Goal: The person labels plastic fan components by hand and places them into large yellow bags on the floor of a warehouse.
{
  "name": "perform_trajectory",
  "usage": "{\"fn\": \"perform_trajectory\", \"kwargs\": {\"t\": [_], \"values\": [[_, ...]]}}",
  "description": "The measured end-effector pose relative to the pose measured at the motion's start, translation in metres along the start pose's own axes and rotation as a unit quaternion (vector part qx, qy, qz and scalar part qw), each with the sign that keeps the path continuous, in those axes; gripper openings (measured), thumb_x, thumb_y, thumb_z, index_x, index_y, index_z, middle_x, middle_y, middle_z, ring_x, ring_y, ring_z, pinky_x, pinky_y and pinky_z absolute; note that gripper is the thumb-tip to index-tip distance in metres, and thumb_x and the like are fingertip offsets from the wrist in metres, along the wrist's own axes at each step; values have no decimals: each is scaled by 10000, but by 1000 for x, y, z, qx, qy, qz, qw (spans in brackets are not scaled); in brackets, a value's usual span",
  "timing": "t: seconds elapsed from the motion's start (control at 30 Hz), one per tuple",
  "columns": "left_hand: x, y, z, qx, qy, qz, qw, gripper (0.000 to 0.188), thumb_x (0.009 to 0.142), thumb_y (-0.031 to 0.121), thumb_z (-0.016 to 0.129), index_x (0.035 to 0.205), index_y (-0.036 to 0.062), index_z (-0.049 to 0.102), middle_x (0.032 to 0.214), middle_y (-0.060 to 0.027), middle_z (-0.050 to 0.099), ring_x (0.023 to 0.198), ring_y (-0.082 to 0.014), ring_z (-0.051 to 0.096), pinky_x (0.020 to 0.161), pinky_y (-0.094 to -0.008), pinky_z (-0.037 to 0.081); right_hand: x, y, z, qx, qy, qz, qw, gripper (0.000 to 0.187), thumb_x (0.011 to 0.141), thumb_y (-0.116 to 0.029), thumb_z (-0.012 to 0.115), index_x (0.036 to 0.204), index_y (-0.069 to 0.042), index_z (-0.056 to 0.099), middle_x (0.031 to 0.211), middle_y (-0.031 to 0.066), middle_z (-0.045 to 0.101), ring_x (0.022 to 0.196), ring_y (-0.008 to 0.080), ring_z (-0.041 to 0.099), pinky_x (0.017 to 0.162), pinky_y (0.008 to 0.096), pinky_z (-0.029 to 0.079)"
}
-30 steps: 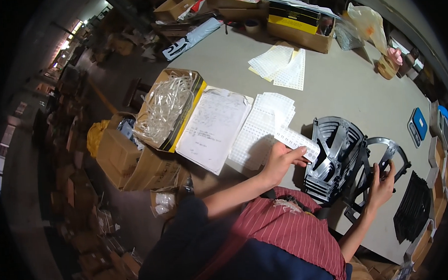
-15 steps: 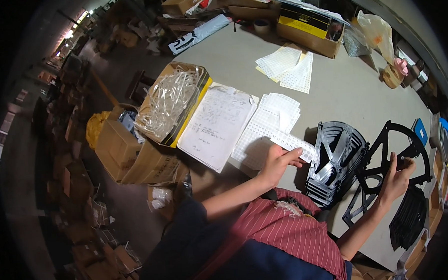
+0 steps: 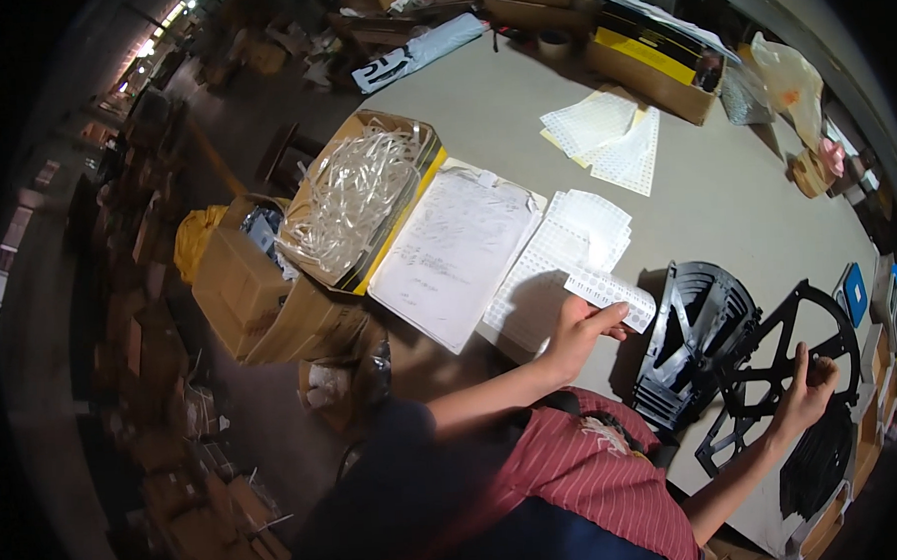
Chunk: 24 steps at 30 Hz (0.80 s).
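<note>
My left hand (image 3: 574, 343) pinches a small white label sheet (image 3: 606, 297) between thumb and fingers, its far end curling. Just right of it stands a nested stack of black fan-shaped plastic parts (image 3: 693, 334). My right hand (image 3: 806, 396) is at the near side of a black curved plastic frame (image 3: 768, 371); one digit points up and the others are curled in. Whether anything small is in those fingers cannot be made out. Below that hand lies a pile of thin black parts (image 3: 815, 469).
Label sheets (image 3: 557, 240) lie beside a handwritten paper pad (image 3: 457, 245). Left of the pad sits a box of clear plastic strips (image 3: 360, 199). More sheets (image 3: 612, 138) lie farther back, before a carton (image 3: 650, 71). A blue-topped object (image 3: 855, 294) is at the right edge.
The whole view has shifted, so the table things sit farther right and lower. My left hand still holds the label sheet, now more curled. My right hand's fingers have drawn in, with one digit raised.
</note>
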<state>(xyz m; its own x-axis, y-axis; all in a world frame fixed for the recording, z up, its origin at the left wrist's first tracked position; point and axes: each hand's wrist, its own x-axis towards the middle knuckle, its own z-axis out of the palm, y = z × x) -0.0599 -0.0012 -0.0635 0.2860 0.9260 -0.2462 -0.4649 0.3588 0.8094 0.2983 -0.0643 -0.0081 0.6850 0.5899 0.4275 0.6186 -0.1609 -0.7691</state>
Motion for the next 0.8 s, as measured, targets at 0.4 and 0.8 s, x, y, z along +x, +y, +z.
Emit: {"fn": "perform_trajectory", "kwargs": {"t": [0.4,0.8], "values": [[38,-24,-97,-98,50,-20,994,297,907,130,703,1181,19,673,1069,-69,730,955,-142,681,822,-308,559,7,-15,22,9,-98,-16,995,174,976,-132,753,970,-33,610,888,-13,564,828,77,528,792,198,458],[45,-43,-131,-75,-56,-21,995,541,980,89,663,1467,-33,460,1358,-125,629,1220,-159,608,1031,-319,492,6,-45,57,-163,-155,-9,974,186,1006,-164,712,1087,-21,625,937,39,648,842,94,572,759,222,489]]}}
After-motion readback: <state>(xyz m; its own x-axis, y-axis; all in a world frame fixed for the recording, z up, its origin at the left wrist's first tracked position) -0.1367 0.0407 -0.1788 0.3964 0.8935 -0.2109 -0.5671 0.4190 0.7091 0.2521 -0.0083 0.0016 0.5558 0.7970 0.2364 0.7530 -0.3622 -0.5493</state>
